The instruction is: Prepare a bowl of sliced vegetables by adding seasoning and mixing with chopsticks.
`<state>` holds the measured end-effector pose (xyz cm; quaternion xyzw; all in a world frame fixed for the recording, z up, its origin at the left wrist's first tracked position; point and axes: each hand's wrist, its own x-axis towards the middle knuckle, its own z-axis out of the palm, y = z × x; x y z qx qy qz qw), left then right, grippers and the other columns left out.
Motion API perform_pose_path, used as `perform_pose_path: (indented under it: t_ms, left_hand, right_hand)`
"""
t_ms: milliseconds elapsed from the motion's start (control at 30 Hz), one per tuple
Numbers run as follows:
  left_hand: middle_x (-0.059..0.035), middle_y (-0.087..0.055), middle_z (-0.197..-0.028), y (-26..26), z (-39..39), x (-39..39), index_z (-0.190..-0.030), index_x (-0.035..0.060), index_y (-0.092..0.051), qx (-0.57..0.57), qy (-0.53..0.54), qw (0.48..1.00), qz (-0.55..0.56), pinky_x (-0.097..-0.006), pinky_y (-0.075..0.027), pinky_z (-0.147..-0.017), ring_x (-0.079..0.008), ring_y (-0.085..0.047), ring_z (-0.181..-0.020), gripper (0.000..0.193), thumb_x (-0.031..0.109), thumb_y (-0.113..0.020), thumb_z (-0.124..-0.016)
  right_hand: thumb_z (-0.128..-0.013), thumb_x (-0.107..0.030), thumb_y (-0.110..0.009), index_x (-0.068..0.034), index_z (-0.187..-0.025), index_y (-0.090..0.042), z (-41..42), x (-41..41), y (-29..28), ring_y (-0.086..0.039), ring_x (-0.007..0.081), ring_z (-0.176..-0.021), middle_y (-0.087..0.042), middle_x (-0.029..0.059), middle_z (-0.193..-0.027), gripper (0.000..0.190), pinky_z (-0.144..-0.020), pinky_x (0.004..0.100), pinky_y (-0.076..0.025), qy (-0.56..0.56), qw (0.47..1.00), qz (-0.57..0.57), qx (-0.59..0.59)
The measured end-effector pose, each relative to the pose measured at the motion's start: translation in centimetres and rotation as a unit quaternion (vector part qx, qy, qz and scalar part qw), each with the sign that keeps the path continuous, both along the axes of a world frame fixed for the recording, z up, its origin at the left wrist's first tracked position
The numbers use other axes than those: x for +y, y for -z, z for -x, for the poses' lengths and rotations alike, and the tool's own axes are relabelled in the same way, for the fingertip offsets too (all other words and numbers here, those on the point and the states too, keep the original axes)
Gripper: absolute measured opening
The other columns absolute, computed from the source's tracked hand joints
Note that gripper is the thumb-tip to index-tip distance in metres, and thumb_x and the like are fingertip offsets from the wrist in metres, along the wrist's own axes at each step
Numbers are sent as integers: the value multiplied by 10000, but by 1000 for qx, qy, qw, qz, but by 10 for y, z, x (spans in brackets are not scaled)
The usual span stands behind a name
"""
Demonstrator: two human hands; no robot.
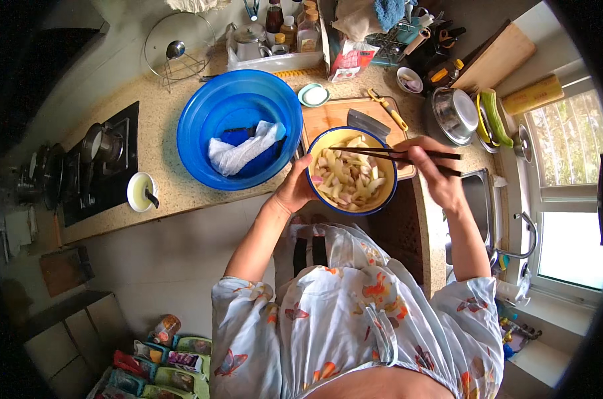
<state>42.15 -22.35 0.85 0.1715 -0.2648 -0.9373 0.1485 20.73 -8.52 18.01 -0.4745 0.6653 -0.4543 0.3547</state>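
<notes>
My left hand (pixel 295 188) grips the left rim of a yellow enamel bowl (pixel 351 130) edged in blue, full of pale sliced food pieces (pixel 348 174). In my right hand (pixel 430 169) is a pair of dark chopsticks (pixel 396 153), their tips over the pieces in the bowl. Behind the bowl lies a wooden cutting board (pixel 326 115) with a dark-bladed knife (pixel 368 123) and a yellow-handled peeler (pixel 387 108). A small dish of white stuff (pixel 314 95) stands at the board's far left corner. The knife's handle is hidden.
At left, a big blue basin (pixel 191 149) holds a white cloth (pixel 244 149). Further left are a bowl with a spoon (pixel 141 191) and a stove with a pot (pixel 103 143). On the right stand a metal basin (pixel 453 114), a green gourd-like vegetable (pixel 495 117) and a sink with a faucet (pixel 528 234).
</notes>
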Motion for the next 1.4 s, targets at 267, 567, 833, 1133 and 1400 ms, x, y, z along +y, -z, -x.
perform_pose_path:
  t_ms: [267,567,833,1133,1400]
  left_hand:
    - [-163,-540,-1323,-10,-13,0,-1428,55,-359,31,-25,999,-7,-431,-570,-871,-285,-612,-1125,811,572,-569,-839]
    - [-156,-518,-1348,3,-24,5,-1425,55,-365,18,-68,997,-13,-465,-540,-923,-296,-575,-1172,804,569,-567,-841]
    - [-182,-472,-1398,-18,-24,19,-1433,-4,-330,117,-94,989,7,-436,-431,-1057,-292,-525,-1238,737,498,-499,-920]
    - [-205,-419,-1440,-25,-59,52,-1452,-22,-291,127,-161,979,-13,-451,-368,-1101,-309,-462,-1301,713,472,-386,-947]
    - [-189,-484,-1393,-20,-110,102,-1429,5,-367,-8,-277,960,-44,-454,-404,-1069,-304,-514,-1247,710,489,-442,-915]
  right_hand:
    - [-983,-204,-550,79,-1011,-653,15,1,-14,-643,169,-801,-684,134,-890,302,-705,285,-528,-54,995,22,-81]
    - [-961,-146,-579,39,-1026,-682,1,-11,-2,-642,159,-736,-678,118,-864,221,-661,280,-529,-136,989,-26,41]
    - [-961,-156,-583,53,-982,-677,0,-48,-19,-656,187,-796,-687,134,-891,230,-716,298,-529,-232,968,93,-30]
    - [-949,-184,-585,86,-937,-669,-2,-76,-21,-646,209,-756,-663,186,-896,282,-657,299,-526,-376,920,63,-90]
    - [-946,-96,-591,54,-974,-687,-31,-107,0,-652,174,-788,-699,139,-904,180,-709,291,-541,-532,832,-42,-149]
